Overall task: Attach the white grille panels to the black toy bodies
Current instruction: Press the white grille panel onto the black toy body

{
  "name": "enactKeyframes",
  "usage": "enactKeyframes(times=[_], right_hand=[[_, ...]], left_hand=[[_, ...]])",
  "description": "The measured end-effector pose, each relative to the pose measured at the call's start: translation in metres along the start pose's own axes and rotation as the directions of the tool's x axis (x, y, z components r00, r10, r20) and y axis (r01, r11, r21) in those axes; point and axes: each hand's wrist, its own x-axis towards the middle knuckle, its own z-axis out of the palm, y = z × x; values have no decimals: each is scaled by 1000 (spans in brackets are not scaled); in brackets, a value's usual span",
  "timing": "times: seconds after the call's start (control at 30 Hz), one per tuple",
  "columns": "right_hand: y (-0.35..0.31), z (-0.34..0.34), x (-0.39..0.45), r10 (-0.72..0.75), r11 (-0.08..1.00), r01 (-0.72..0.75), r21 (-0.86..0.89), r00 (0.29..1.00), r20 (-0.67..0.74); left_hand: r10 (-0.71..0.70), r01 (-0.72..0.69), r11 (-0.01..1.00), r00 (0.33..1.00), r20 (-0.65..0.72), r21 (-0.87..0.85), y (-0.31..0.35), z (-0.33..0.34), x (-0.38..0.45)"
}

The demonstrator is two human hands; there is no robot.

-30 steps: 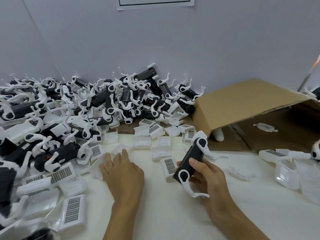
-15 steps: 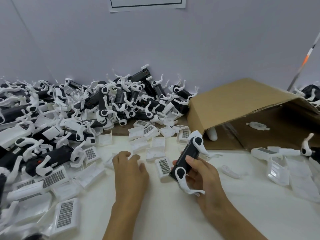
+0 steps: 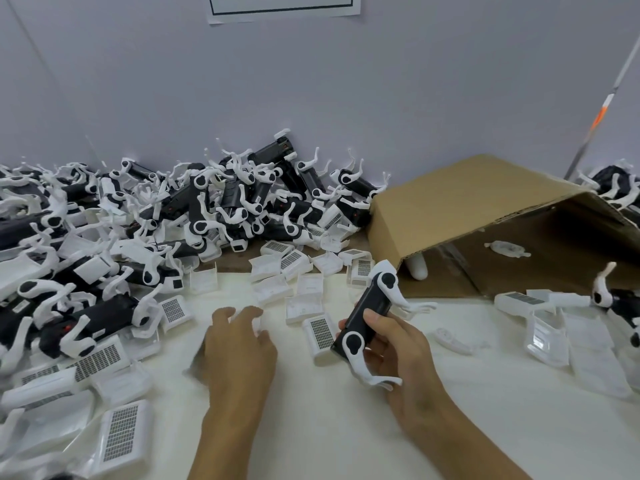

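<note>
Fingers of my right hand are clenching a black toy body — tilting it toward one o'clock, ready for fitting; my left hand is curling over a white grille panel on the worktop — grasp unclear.

left hand shifted right across table, fingers now curled over panel

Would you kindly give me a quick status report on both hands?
Right hand grips black toy body. Left hand blurred, over a white panel. Grille panel lies between hands.
</note>
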Motion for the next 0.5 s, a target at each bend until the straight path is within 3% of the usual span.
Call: enactKeyframes(times=[0.07,0.1,0.13,0.17,0.2,0.23,0.27,0.37,0.5], right_hand=[[0,-1,1,0,1000,0,-6,1000,-6],[1,-1,1,-1,1000,1,-5,1000,-6],[1,-1,1,-2,1000,2,-3,1000,-3],[1,-1,1,-5,1000,5,-5,1000,0],[2,-1,1,-7,1000,7,-11,1000,-3],[2,-2,1,-8,1000,8,-20,1000,-4],[2,-2,1,-8,1000,8,-30,1000,2],[2,-2,1,-10,997,12,-72,999,39],[2,-3,1,-9,996,14,-87,998,55]], left_hand=[[5,-29,972,995,-100,-235,6,-1,0],[-40,-2,896,995,-86,-443,10,-2,1],[-84,62,711,996,3,-701,16,-5,2],[-102,162,431,986,130,-888,24,-9,1],[-76,257,168,966,247,-952,30,-13,1],[-23,328,8,944,328,-944,34,-14,-1],[32,377,-56,926,375,-925,37,-14,-3],[202,428,-17,887,416,-904,46,-10,-15],[265,281,238,902,340,-930,48,-4,-25]])
